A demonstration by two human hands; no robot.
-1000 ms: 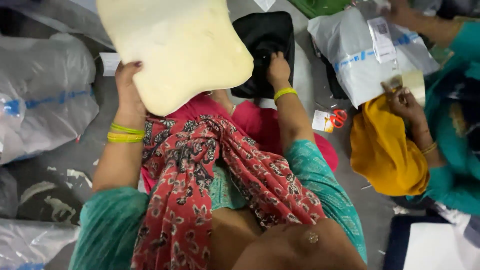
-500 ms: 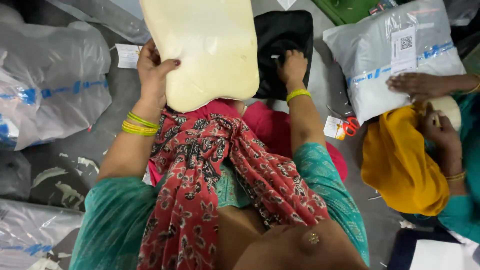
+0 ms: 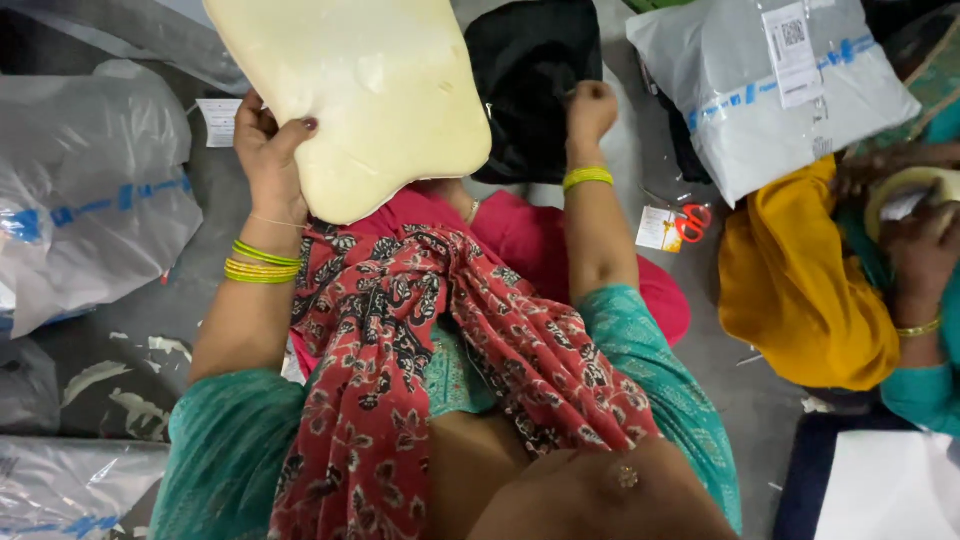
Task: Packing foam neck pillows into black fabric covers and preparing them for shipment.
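While gripped at its lower-left edge, cream pad (image 3: 350,95) lies long-axis upward.

The pad (image 3: 360,95) runs past the top edge and covers the palm of the left hand (image 3: 268,150). The right hand (image 3: 590,108) is fisted on the black bag (image 3: 530,80), fingertips unseen; the bag's left side lies behind the pad. Right of the bag, the scissors (image 3: 690,222) are partly hidden by yellow cloth (image 3: 800,290).

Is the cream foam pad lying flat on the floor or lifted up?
Lifted: the left hand grips the cream foam pad by its edge, above the lap.
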